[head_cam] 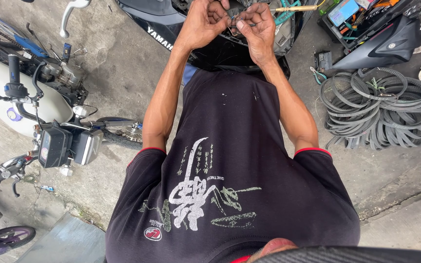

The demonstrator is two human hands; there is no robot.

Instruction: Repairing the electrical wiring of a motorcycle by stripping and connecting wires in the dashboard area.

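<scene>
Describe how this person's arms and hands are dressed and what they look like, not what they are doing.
Both hands are bare: no gloves, rings or watch show on the left hand or the right hand. The forearms are uncovered and lean. The short sleeves of a black T-shirt end above the elbows, each hemmed with a thin red trim. The shirt carries a pale printed design across its front.

Under me is a grey concrete floor (123,63), stained and cracked, with a paler slab (405,224) set off by a seam to my right. On it, to my right, lies a heap of black rubber drive belts (381,109), with a small black box (323,60) and a pair of pliers (317,75) just beside it. To my left a white motorcycle (25,102) stands on the concrete, and a purple-rimmed wheel (6,238) rests near the corner.
</scene>
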